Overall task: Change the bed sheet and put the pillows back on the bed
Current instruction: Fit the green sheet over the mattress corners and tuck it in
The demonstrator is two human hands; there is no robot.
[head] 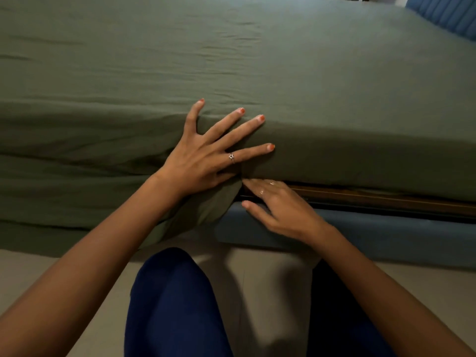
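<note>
An olive-green bed sheet (231, 60) covers the mattress and hangs loose over its near side on the left. My left hand (206, 153) lies flat with spread fingers against the mattress side, pressing the sheet there. My right hand (278, 207) is just below, its fingers reaching into the gap under the mattress where the sheet edge goes in; its fingertips are hidden. No pillows are in view.
The blue upholstered bed frame (360, 235) runs below the mattress, with a dark wooden slat edge (386, 199) showing in the gap. A blue headboard (448, 14) stands at the top right. My knees in dark blue trousers are over the pale floor (257, 279).
</note>
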